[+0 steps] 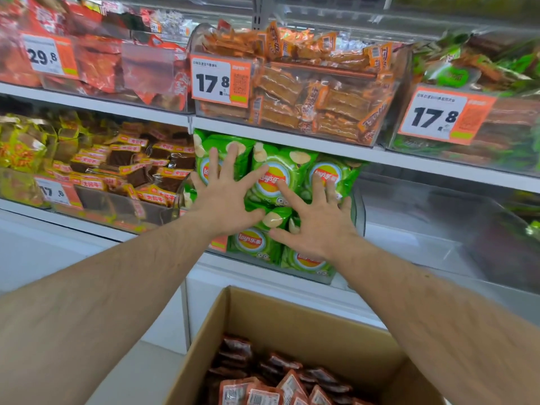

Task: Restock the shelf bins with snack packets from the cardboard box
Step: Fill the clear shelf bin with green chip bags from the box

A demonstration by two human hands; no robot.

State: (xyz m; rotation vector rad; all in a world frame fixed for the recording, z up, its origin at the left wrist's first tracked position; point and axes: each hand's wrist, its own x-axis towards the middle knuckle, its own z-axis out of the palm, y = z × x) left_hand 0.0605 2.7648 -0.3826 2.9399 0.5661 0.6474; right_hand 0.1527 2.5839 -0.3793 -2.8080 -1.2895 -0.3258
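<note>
My head view was bright and evenly lit, with soft, diffuse light from above and no hard shadows. Faint shade lay under the white shelf boards (292, 143) and inside the brown cardboard box (295, 323). Glare streaked the clear plastic bin fronts (423, 229), strongest at the right, where reflections washed out the contents. I noted wide-angle distortion: shelf lines bowed and tilted toward the edges. Focus was sharpest at centre, on the green glossy chip bags (271, 176). The frame's corners and the dark red packets (263, 375) in the box showed soft blur.
</note>
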